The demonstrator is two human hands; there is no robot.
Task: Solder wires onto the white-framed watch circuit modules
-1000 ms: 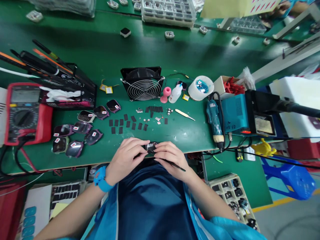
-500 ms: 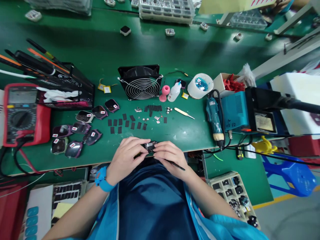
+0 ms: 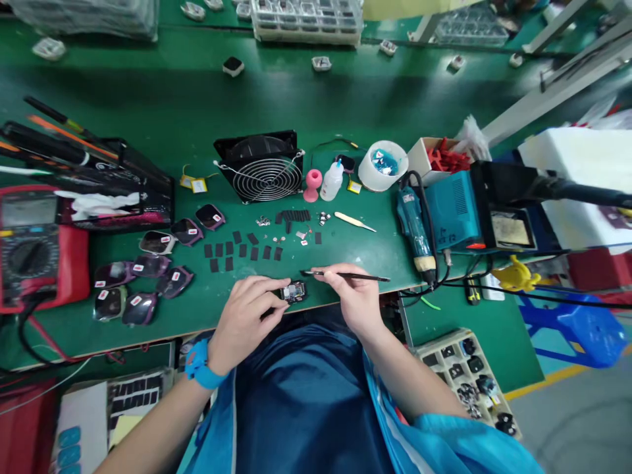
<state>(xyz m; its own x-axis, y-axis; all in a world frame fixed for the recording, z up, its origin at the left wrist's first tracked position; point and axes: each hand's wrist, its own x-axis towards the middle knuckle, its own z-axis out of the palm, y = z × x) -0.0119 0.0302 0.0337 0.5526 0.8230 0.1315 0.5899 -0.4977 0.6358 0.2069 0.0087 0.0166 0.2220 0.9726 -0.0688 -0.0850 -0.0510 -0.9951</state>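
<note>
My left hand (image 3: 249, 313) is closed at the near table edge, its fingertips gripping the side of a small opened smartwatch body (image 3: 295, 291) with bare electronics facing up. To the right, my right hand (image 3: 359, 303) pinches a pair of black tweezers (image 3: 374, 277), held nearly level. Their dark tip points left, just above and right of the watch body, apart from it. Beyond both hands lie several small black pads (image 3: 254, 253) in loose rows, a stack of black strips (image 3: 296, 216) and some tiny metal parts (image 3: 263, 221).
Several labelled watch cases (image 3: 139, 308) lie left, near a red multimeter (image 3: 29, 247). A fan (image 3: 261, 172), pink holder (image 3: 312, 185), squeeze bottle (image 3: 332, 181) and white tub (image 3: 381, 166) stand behind. A cream-handled tool (image 3: 354, 222) and an electric screwdriver (image 3: 415, 227) are right.
My right hand has moved off the watch body, up and right, and the tweezers have swung from lying back across the hand to pointing left. My left hand keeps its grip.
</note>
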